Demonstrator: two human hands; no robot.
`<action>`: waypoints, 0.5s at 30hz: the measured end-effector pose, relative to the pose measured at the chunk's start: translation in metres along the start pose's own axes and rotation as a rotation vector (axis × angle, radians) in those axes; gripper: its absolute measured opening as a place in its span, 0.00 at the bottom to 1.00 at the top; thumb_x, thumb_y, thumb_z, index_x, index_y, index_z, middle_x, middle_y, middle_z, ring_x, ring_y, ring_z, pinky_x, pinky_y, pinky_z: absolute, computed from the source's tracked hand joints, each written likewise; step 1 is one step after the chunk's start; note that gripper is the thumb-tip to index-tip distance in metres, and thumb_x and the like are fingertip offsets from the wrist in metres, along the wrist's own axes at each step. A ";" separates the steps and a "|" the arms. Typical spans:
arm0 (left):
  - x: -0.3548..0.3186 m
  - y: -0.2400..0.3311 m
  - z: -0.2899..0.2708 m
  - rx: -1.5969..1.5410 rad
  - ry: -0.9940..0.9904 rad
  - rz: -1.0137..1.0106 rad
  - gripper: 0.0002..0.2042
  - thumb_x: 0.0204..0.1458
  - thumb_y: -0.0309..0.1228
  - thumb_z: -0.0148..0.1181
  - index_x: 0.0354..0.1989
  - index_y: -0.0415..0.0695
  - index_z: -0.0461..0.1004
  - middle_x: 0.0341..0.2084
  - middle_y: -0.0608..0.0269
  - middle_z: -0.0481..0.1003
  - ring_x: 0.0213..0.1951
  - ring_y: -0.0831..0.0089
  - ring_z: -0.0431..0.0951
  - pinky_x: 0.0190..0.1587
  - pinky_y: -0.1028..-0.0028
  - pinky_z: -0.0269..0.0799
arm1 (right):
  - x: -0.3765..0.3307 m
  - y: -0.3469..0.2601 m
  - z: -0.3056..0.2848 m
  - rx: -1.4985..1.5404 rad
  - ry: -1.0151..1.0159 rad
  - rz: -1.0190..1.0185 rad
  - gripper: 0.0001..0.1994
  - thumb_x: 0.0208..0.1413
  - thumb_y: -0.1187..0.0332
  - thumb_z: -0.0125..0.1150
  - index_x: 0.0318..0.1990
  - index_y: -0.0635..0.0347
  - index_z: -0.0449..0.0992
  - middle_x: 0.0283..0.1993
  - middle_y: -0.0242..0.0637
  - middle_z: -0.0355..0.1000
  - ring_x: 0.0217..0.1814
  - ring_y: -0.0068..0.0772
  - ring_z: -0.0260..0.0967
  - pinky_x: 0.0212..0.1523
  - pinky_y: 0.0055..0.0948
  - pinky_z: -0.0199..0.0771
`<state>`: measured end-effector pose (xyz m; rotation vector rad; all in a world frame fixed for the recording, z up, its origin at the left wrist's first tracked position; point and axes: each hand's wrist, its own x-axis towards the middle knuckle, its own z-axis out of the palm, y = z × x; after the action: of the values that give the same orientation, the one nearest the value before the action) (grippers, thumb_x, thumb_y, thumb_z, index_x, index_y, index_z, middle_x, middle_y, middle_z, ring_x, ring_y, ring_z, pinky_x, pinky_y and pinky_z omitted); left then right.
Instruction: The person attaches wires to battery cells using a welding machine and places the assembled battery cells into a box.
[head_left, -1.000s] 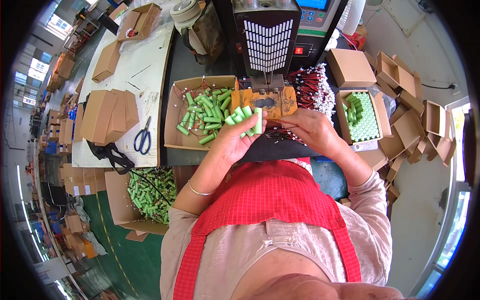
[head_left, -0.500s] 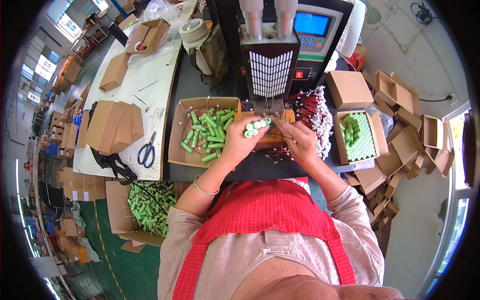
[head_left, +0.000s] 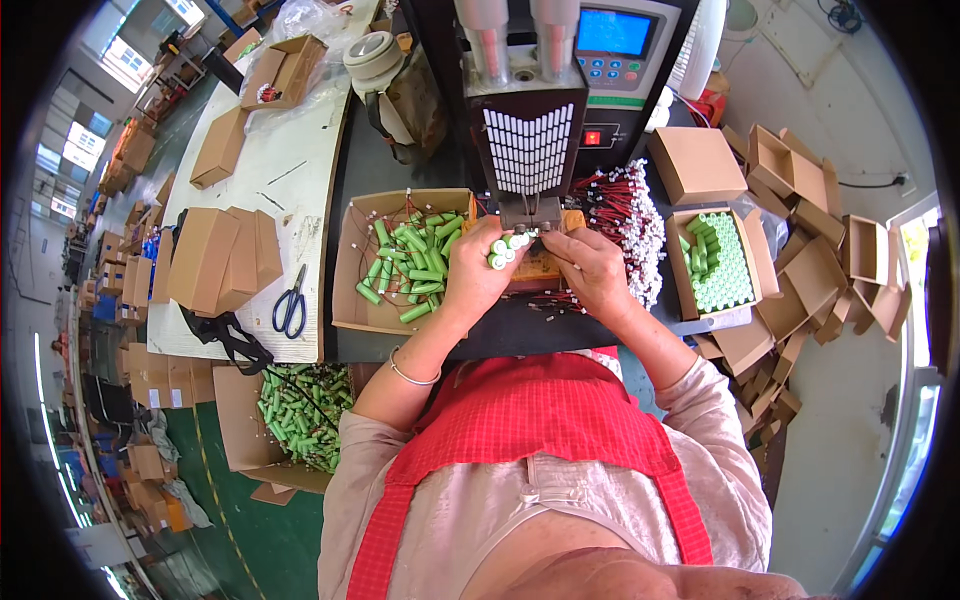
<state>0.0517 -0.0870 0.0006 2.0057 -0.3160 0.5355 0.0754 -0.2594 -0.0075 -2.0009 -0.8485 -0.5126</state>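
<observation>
The person's left hand (head_left: 475, 268) is closed around a small bunch of green batteries (head_left: 499, 257), near the tip of a machine (head_left: 530, 150). The right hand (head_left: 595, 268), just beside that bunch, has its fingers bent inward; whether they pinch anything cannot be told. Below the grip is an orange block (head_left: 535, 274); leftward, a cardboard box (head_left: 349, 272) of wired batteries; rightward, red-and-white leads (head_left: 632, 215).

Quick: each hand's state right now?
Left hand: closed around several green cylinders.
Right hand: closed in a pinch beside them; what it grips, if anything, cannot be told.
</observation>
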 end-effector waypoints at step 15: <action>-0.026 -0.032 -0.100 0.049 0.125 -0.400 0.11 0.41 0.25 0.66 0.34 0.38 0.76 0.31 0.66 0.74 0.30 0.84 0.71 0.34 0.82 0.67 | 0.015 0.070 -0.082 -0.316 0.024 0.130 0.05 0.45 0.75 0.58 0.32 0.62 0.74 0.32 0.41 0.68 0.34 0.45 0.68 0.34 0.37 0.69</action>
<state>0.0196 0.0160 0.0032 2.0018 0.1752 0.4125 0.1345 -0.3498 0.0059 -2.3142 -0.6475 -0.6257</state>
